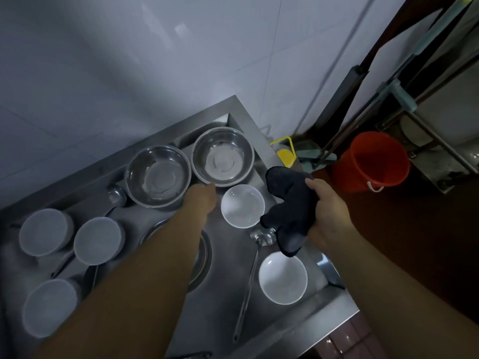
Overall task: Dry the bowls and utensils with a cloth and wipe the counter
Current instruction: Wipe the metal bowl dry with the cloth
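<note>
Two steel bowls stand at the back of the steel counter point(305, 317): the left steel bowl point(157, 176) and the right steel bowl point(223, 156). My left hand point(201, 196) reaches between them, its fingers at the near rim of the right one; whether it grips is hidden. My right hand point(328, 206) holds a bunched dark cloth point(289, 211) above the counter's right side. White bowls sit upright at the right point(242, 206) point(283, 277). Three more white bowls lie upside down at the left point(45, 231) point(98, 240) point(49, 307). A steel ladle point(250, 281) lies between the upright white bowls.
A second ladle point(115, 196) lies left of the steel bowls. A steel plate point(203, 257) shows under my left forearm. Off the counter's right edge stand an orange bucket point(370, 161), a yellow container point(285, 152) and mop handles point(383, 99). A tiled wall rises behind.
</note>
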`<state>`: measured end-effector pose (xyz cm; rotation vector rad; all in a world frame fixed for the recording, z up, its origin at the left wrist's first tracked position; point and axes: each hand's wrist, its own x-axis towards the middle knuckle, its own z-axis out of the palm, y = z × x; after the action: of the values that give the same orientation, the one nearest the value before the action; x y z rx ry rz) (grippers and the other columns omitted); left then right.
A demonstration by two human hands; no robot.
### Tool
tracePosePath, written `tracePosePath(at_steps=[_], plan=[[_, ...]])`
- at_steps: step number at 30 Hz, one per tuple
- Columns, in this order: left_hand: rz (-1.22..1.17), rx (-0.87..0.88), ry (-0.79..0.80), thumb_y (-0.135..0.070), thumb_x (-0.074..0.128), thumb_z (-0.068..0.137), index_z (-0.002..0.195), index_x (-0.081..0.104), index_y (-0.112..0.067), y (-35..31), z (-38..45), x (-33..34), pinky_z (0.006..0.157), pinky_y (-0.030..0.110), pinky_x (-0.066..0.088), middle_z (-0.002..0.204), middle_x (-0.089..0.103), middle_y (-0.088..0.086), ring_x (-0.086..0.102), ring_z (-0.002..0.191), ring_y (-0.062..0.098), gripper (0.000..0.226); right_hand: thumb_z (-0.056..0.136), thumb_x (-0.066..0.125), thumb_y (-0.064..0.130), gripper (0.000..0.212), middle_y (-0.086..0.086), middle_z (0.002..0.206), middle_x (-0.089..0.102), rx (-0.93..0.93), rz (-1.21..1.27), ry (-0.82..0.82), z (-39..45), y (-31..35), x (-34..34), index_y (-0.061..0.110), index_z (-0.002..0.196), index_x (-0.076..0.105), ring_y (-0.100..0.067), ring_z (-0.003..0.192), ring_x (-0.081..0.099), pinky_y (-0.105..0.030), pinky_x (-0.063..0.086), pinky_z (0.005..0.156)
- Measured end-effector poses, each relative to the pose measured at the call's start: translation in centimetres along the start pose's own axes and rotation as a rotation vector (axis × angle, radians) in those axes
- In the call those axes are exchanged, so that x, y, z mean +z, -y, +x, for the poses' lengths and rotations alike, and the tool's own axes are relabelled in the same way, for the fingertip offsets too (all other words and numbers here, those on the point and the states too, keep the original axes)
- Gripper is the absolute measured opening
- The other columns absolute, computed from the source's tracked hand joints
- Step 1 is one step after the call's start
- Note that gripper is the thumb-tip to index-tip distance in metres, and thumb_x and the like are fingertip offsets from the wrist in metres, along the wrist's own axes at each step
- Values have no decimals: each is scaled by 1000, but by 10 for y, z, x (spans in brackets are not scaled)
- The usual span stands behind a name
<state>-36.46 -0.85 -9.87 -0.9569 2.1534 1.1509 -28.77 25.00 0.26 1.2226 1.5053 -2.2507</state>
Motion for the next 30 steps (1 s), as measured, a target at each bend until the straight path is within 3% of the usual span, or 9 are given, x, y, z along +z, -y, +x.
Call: tracePosePath(at_steps=[3, 6, 8, 10, 15, 20, 23, 26, 30], plan=[[-333, -161, 24, -28, 57, 104, 136, 64, 0, -2, 11, 12, 107, 47, 54, 134, 69, 21, 66, 125, 39, 43, 92, 69, 29, 20, -4, 85, 82, 5, -8, -9, 5, -5, -3, 13, 87, 80, -20, 72, 78, -33, 61, 58], [-539, -229, 48, -28, 63, 99, 107, 70, -4, -8, 10, 15, 80, 31, 60, 97, 73, 9, 70, 80, 21, 27, 81, 74, 34, 17, -2, 83, 77, -10, -37, 2, 6, -8, -5, 22, 71, 80, -18, 73, 75, -37, 57, 71], [-593, -191, 44, -23, 64, 96, 91, 67, -7, -18, 9, 14, 68, 27, 56, 86, 70, 7, 63, 68, 17, 17, 74, 74, 38, 15, -1, 82, 75, -16, -50, -2, 4, -6, -7, 25, 70, 80, -18, 76, 73, -39, 55, 76], [-616, -175, 56, -23, 64, 94, 91, 67, -11, -27, 2, 11, 71, 29, 56, 87, 70, 7, 64, 72, 18, 13, 72, 74, 39, 17, -1, 86, 77, -22, -56, -6, 1, -4, -8, 24, 73, 81, -21, 82, 73, -41, 54, 80], [-681, -84, 22, -21, 65, 90, 116, 70, -10, -38, -16, -3, 80, 36, 54, 107, 71, 13, 66, 92, 28, 29, 78, 72, 38, 21, -5, 93, 80, -49, -69, 39, -17, 10, -7, 21, 82, 82, -24, 87, 75, -43, 54, 81], [-856, -67, 10, -13, 64, 99, 122, 67, -6, -30, -61, -26, 62, 26, 60, 106, 74, 15, 71, 80, 20, 24, 72, 74, 42, 24, -13, 93, 71, -127, -92, 165, -47, 27, 2, 20, 82, 73, -33, 89, 67, -48, 47, 83], [-917, -8, 14, -13, 65, 99, 117, 68, -3, -18, -103, -41, 74, 33, 62, 102, 76, 17, 73, 83, 25, 21, 77, 71, 36, 16, -8, 80, 66, -174, -120, 267, -71, 38, 10, 24, 70, 66, -27, 80, 63, -44, 44, 80], [-947, 75, 33, -14, 67, 96, 108, 71, -5, -1, -151, -53, 77, 37, 65, 97, 81, 16, 77, 93, 27, 15, 82, 70, 33, 14, -6, 79, 66, -239, -182, 403, -97, 50, 16, 23, 75, 64, -24, 81, 63, -42, 45, 83], [-955, 141, 117, -12, 66, 93, 103, 74, -9, 15, -220, -62, 77, 39, 62, 89, 78, 10, 72, 91, 26, 13, 91, 70, 29, 7, 19, 77, 69, -436, -370, 592, -126, 63, 17, 28, 84, 71, 0, 79, 66, -23, 50, 79]])
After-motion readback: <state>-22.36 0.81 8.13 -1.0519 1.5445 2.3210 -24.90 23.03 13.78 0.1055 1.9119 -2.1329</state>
